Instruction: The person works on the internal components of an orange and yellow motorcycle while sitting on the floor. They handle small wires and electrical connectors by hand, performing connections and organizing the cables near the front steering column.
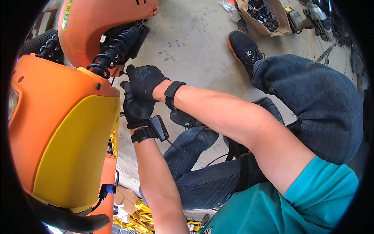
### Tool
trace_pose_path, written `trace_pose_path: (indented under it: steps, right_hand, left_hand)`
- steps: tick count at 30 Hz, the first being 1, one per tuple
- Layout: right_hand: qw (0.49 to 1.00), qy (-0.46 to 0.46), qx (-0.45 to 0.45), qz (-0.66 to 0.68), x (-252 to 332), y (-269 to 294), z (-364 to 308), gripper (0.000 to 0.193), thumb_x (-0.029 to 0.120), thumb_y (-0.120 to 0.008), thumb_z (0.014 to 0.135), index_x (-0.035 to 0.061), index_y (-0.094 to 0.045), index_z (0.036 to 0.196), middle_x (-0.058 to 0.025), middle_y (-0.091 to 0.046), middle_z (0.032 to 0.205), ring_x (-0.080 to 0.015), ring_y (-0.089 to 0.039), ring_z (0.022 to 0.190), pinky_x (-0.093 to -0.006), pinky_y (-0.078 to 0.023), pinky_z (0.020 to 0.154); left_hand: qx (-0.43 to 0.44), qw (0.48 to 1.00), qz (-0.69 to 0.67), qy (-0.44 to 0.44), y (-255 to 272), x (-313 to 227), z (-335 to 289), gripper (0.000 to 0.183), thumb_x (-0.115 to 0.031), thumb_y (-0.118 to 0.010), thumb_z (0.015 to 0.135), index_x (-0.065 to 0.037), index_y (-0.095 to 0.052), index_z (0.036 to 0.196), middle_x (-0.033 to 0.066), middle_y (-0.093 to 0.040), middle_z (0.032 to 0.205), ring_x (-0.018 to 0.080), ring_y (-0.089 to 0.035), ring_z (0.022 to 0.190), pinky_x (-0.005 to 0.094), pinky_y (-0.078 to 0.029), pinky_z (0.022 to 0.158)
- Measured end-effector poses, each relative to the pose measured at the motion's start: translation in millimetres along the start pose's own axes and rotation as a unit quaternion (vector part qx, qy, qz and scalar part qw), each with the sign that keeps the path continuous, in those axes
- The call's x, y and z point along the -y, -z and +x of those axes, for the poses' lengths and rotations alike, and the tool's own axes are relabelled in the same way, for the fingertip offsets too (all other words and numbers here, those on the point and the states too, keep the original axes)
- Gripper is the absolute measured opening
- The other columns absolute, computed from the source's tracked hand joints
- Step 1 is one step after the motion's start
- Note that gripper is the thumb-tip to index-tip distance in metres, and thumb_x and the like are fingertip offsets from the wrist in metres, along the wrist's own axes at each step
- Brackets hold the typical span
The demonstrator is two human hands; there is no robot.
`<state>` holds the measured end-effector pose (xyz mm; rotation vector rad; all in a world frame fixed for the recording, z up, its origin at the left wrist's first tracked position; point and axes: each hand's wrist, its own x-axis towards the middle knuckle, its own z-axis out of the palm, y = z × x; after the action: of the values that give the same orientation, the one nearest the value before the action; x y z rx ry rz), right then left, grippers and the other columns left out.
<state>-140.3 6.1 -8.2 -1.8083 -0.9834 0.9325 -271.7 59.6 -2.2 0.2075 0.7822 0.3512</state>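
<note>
Orange bodywork fills the left of the view: we see a scooter's front panel (50,97) with a yellow inset (74,156), and above it an orange fender (101,23) beside a black coil-spring shock absorber (115,48). Our two hands work right at the lower end of that shock, in the gap beside the panel's edge.

Our right hand (145,81), in a black glove, reaches in from the right with its fingers curled narrow around a small part at the base of the spring (too small and shadowed for us to say what it is). Our left hand (136,109), also gloved in black, sits just below and touching the right one; its fingers are bent inward toward the same spot, and we cannot tell whether they grip anything. Each wrist carries a black strap, the left one (150,132) with a small black box and a cable.

Blue jeans (311,101) and a black shoe with an orange sole (244,48) rest on the concrete floor (194,43). A brown paper bag of dark bits (265,17) lies well apart, at the top.
</note>
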Motion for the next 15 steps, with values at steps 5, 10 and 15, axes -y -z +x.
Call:
trace_pose_path:
  steps: [5,10,15]
  right_hand:
    - [0.999,0.027,-0.024,-0.033,-1.8,-3.9,2.4,0.04,0.031,-0.06,0.084,0.0007,-0.061,0.109,-0.0185,-0.071,0.086,-0.0353,-0.069,0.08,-0.0439,-0.054,0.071]
    - [0.993,0.082,-0.03,-0.082,-5.8,-4.4,5.6,0.035,0.03,-0.057,0.086,0.0008,-0.061,0.106,-0.017,-0.07,0.08,-0.0347,-0.069,0.075,-0.0445,-0.053,0.066]
    - [0.993,0.08,-0.003,-0.083,-8.7,-4.5,8.9,0.035,0.028,-0.056,0.085,0.0004,-0.061,0.106,-0.0167,-0.071,0.08,-0.0345,-0.069,0.076,-0.0445,-0.053,0.066]
  left_hand:
    - [-0.01,1.0,-0.025,-0.009,-1.1,0.7,1.2,0.043,-0.036,-0.055,0.1,-0.007,-0.054,0.131,0.0091,-0.06,0.13,0.0243,-0.055,0.12,0.0403,-0.04,0.106]
    - [0.063,0.996,-0.056,-0.018,-5.1,8.4,2.7,0.04,-0.033,-0.054,0.1,-0.009,-0.055,0.133,0.0078,-0.059,0.132,0.0232,-0.054,0.121,0.0415,-0.039,0.107]
    - [0.056,0.997,-0.04,-0.026,-6.5,10.1,0.9,0.044,-0.034,-0.056,0.099,-0.007,-0.052,0.134,0.011,-0.059,0.132,0.0256,-0.054,0.121,0.042,-0.04,0.106]
